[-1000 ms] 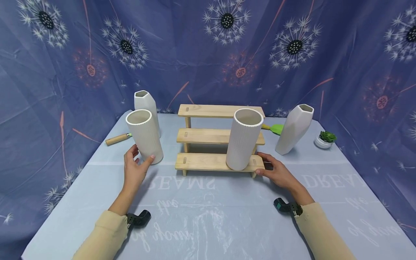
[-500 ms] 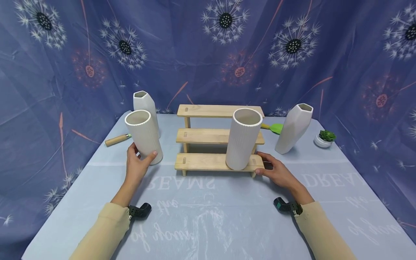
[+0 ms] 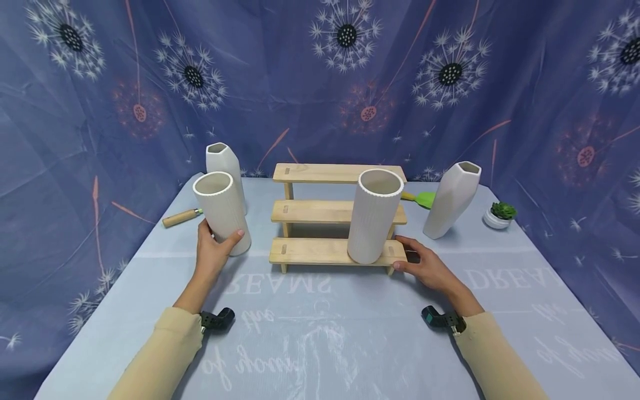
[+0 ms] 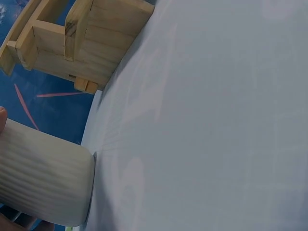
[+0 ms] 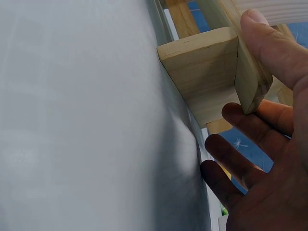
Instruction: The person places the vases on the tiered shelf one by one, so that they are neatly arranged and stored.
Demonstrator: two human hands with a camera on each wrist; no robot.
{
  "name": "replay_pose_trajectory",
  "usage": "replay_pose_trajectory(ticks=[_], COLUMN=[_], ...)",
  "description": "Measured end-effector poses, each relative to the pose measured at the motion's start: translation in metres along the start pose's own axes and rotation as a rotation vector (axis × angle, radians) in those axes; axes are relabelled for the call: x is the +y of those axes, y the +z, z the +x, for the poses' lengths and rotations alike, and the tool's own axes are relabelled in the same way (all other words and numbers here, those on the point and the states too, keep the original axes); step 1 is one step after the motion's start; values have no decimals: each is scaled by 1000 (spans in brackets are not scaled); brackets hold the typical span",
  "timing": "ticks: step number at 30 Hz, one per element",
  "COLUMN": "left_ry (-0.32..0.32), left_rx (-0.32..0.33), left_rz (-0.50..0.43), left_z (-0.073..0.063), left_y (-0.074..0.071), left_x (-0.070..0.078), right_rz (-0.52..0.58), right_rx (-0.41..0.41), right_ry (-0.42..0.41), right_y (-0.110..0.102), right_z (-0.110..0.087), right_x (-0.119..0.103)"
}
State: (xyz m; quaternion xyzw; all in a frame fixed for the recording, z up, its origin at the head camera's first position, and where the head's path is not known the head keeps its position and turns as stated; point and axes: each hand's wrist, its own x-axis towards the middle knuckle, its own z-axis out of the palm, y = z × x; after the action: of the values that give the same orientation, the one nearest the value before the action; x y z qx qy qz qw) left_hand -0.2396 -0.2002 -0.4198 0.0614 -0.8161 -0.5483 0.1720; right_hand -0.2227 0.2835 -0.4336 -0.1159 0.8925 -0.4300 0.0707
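Observation:
My left hand (image 3: 211, 256) holds a white ribbed cylindrical vase (image 3: 223, 214) low on its body, thumb on the near right side and the other fingers partly hidden at its left. The vase stands upright on the table, and its lower end (image 4: 48, 168) fills the lower left of the left wrist view. My right hand (image 3: 425, 265) grips the right end of the bottom step of a three-tier wooden display stand (image 3: 310, 251). In the right wrist view the thumb (image 5: 269, 43) lies on the board and the fingers are bent by its end. A second ribbed vase (image 3: 372, 222) stands on that bottom step.
Behind the left vase stands a white faceted vase (image 3: 223, 160), with a wooden-handled tool (image 3: 181, 217) beside it. To the right are another faceted vase (image 3: 452, 200), a green-bladed tool (image 3: 425, 199) and a small potted succulent (image 3: 499, 215). A blue dandelion-print curtain (image 3: 300, 83) hangs behind.
My left hand has moved slightly in and closed its grip on the vase, thumb now against its side. The right hand and the stand have stayed in place.

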Motion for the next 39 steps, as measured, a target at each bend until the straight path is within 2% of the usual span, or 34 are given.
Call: replay_pose_trajectory(ticks=[22,30,39], left_ry=[-47,-83,-99], left_rx=[-14,-14,-8], left_rz=[49,44,32], left_z=[7,6,4], left_y=[2,-1,-3], left_x=[2,5,6], right_rz=[16,-7,10], right_rx=[-6,10,7], right_ry=[10,-26,-13], right_y=[1,0,1], right_z=[-2,-1,-1], right_x=[-1,2,-1])
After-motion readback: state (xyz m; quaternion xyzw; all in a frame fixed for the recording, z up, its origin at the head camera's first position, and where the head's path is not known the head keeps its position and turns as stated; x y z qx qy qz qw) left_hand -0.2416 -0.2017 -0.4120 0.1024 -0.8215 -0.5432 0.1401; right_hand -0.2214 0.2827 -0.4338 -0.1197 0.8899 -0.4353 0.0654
